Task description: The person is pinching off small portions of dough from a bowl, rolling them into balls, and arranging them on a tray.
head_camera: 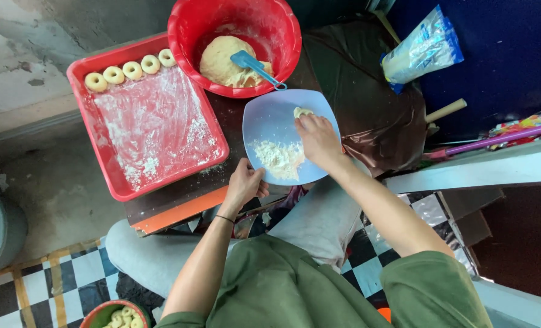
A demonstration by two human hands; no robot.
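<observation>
A red square tray [109, 182], dusted with white flour, carries five pale dough rings [131, 70] along its far edge. Beside it, a red round bowl [188, 30] holds a soft dough mass and a blue spatula [255, 65]. The left hand [243, 185] has its grip closed on the near rim of the smooth pale-blue plate [270, 118] on the desk. The right hand [319, 141] presses bunched fingertips on a small dough lump [301, 112] at the plate's far edge, above loose flour [277, 158].

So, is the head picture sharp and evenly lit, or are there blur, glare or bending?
Head view: soft, even light with weak shadows; the right hand on the blue plate and the red tray look sharp; mild glare on the plastic bag; straight edges bend slightly near the borders.
</observation>
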